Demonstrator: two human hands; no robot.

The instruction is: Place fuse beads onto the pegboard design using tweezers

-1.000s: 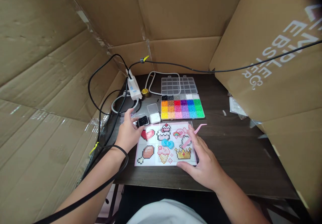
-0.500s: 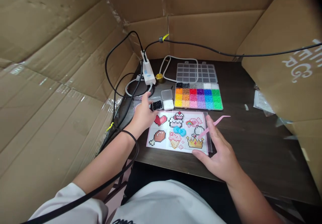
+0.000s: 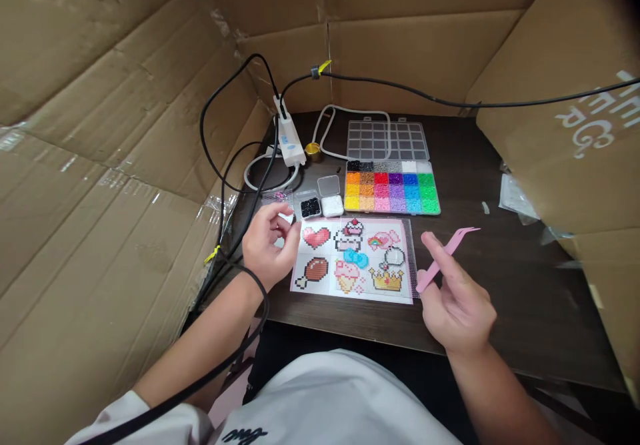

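My right hand [image 3: 457, 305] pinches tweezers [image 3: 443, 258] mid-shaft: light, springy plastic. Left hand [image 3: 270, 245] curled, maybe pinching something tiny.

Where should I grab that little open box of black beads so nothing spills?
Probably by its front and left walls, coming from the left. The black bead box has the white bead box close against its right side, and its clear lid lies open behind, so those sides are blocked. It is open-topped and looks full, so keep it level. The left hand is nearest.
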